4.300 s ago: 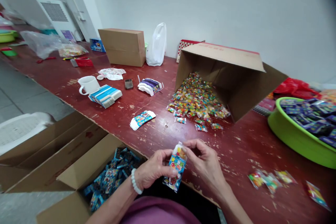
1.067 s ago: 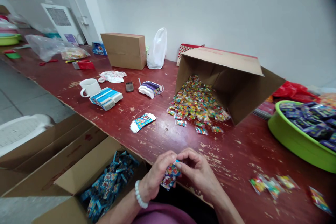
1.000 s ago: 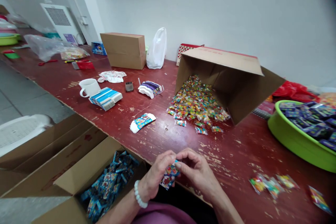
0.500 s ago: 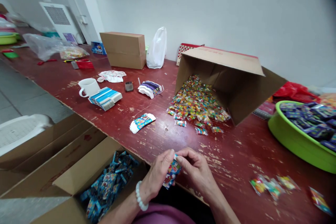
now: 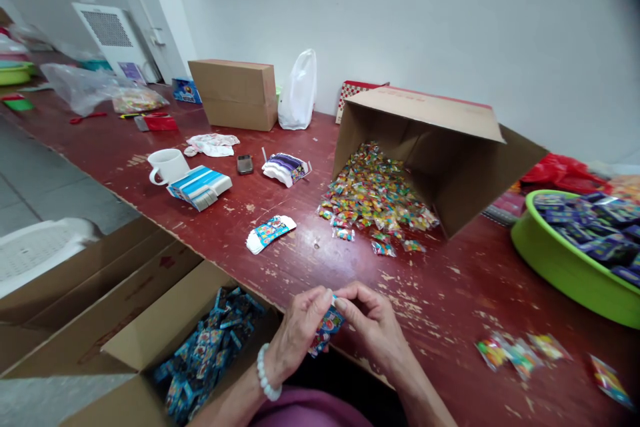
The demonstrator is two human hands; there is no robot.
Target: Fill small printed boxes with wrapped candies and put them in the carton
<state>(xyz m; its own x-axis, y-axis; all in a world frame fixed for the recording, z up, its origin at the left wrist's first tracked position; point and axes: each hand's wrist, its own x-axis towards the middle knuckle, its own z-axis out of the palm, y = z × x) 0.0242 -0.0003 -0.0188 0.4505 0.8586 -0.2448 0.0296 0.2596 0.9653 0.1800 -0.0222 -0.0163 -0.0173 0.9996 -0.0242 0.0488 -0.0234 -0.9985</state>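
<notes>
Both hands meet at the table's near edge around a small blue printed candy box. My left hand, with a pale bead bracelet at the wrist, is closed around the box's side. At the box's white top end, my right hand pinches with thumb and forefinger; the palm-side fingers are partly hidden. Beyond the hands lies a stack of flat blue box blanks. Down to the left, an open carton holds many blue boxes of the same print.
A tipped carton spills wrapped candies onto the red table. Several loose candy packets lie at right, below a green basin of purple packets. A mug, blue-white box stack and purple blanks stand farther back.
My fingers have shifted very slightly at the white top end of the candy box. Otherwise the hands and the things on the table stay where they were.
</notes>
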